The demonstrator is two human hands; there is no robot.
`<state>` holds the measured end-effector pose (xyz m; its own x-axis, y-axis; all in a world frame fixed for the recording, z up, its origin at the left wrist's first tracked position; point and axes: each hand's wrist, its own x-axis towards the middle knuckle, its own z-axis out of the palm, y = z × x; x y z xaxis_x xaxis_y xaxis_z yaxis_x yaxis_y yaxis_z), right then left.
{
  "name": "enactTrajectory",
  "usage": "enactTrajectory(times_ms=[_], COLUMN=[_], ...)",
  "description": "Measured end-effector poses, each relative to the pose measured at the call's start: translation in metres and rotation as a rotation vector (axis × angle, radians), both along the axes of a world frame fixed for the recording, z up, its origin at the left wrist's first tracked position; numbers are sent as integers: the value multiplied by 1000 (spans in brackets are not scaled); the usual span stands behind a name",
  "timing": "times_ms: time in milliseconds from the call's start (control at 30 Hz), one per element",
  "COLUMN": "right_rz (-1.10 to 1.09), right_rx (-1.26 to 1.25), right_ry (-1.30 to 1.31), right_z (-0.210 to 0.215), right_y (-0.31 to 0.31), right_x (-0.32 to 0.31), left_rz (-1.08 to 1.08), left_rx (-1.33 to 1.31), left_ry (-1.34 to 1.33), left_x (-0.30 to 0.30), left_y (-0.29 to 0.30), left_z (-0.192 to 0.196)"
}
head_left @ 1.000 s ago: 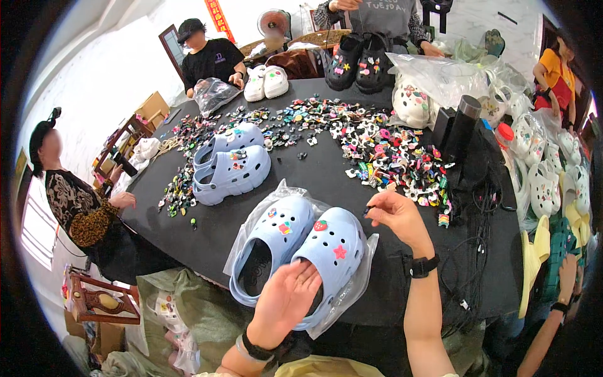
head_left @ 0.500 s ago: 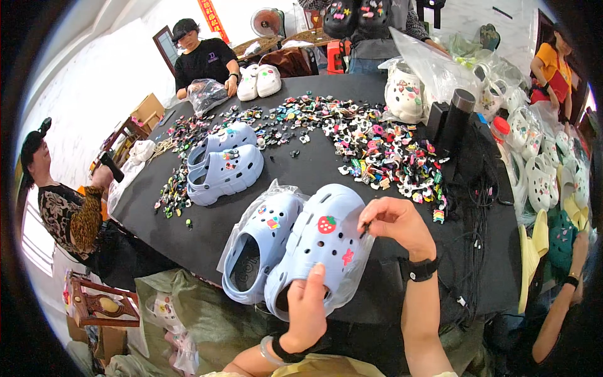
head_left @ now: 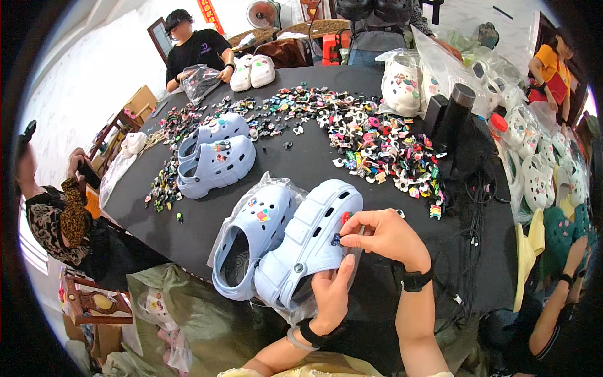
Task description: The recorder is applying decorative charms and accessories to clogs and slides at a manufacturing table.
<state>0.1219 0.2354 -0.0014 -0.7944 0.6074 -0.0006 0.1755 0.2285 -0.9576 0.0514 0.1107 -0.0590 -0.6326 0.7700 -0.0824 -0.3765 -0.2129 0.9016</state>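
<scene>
A light-blue clog (head_left: 308, 226) is tipped onto its side in front of me, its side strap turned up. My left hand (head_left: 330, 298) grips it at the foot opening, fingers inside and thumb outside. My right hand (head_left: 391, 235) pinches a small dark shoe charm (head_left: 336, 239) against the clog's holed upper. Next to that hand shows part of a red charm (head_left: 346, 217); the rest of the upper is turned away. The matching clog (head_left: 242, 248), with colourful charms on its toe, lies to the left on a clear plastic bag (head_left: 271, 177).
Loose charms (head_left: 370, 141) spread in a wide heap across the black table (head_left: 295, 166). Another blue pair (head_left: 217, 163) stands at left. A dark cylinder (head_left: 461, 97) and cables (head_left: 474, 220) lie at right. Bagged clogs (head_left: 540, 182) pile beyond. A person (head_left: 198, 53) works across the table.
My left hand has rolled the clog onto its side, turning its charm-bearing top rightward. My right hand has moved slightly down and left, bringing the dark charm to the upper.
</scene>
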Motion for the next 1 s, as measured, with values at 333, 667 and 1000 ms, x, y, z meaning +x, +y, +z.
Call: enactTrajectory(times_ms=[333,667,1000], right_rz=[68,138,126], right_rx=[-58,-31,-300], right_ry=[110,34,70], right_z=[-10,-11,-4], right_y=[2,5,2], right_x=[-7,-5,-9], left_rz=[-57,-10,-29], left_rx=[-32,-10,-31], left_ry=[-117,-113,-124], left_x=[-12,-11,-14], left_y=[-8,-12,-10], left_z=[3,5,7])
